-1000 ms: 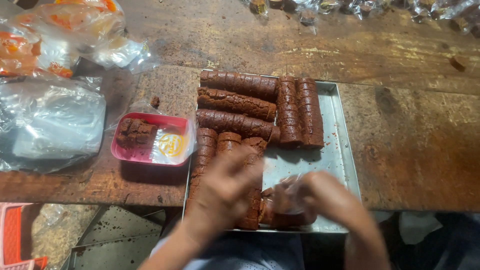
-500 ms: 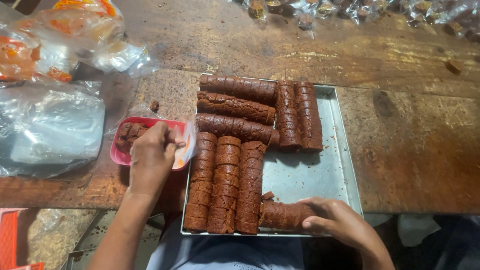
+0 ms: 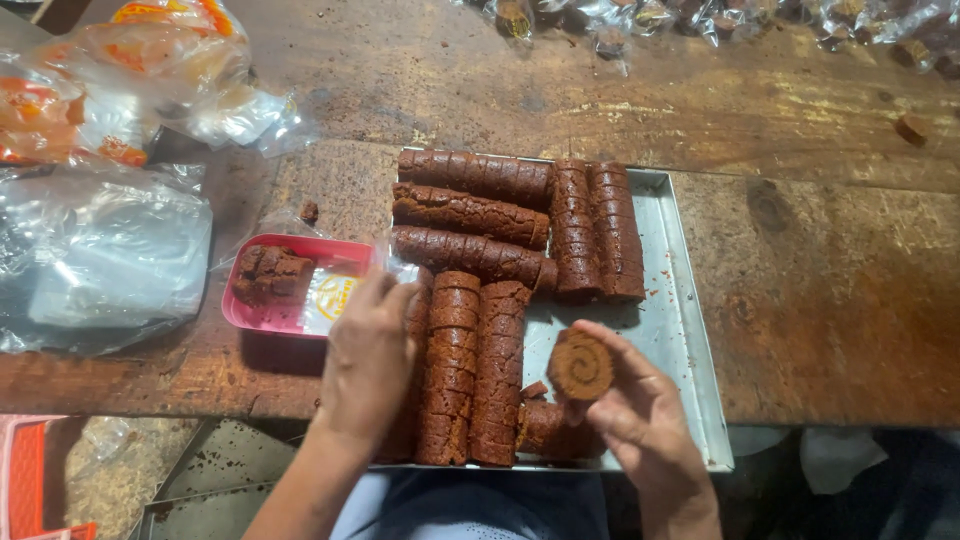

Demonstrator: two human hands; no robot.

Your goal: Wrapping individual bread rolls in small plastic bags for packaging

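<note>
A metal tray (image 3: 680, 330) on a worn wooden table holds several brown sliced cake rolls (image 3: 470, 215), some lying crosswise, some lengthwise. My right hand (image 3: 640, 420) holds up one round spiral slice (image 3: 583, 365) by its edge, above a short roll piece (image 3: 545, 430) at the tray's front. My left hand (image 3: 372, 355) rests palm down at the tray's left edge, touching a clear plastic wrapper (image 3: 395, 265) beside a pink tray (image 3: 275, 315) that holds brown slices (image 3: 268, 272).
Clear plastic bags (image 3: 95, 255) and orange-printed packets (image 3: 130, 70) lie at the left of the table. Wrapped pieces in plastic (image 3: 700, 15) line the far edge. A crumb (image 3: 310, 212) lies near the pink tray. An orange crate (image 3: 30, 480) stands below left.
My left hand went from the tray's front to the pink tray, then back beside the rolls. My right hand has lifted a slice off the short roll and turned its spiral face up.
</note>
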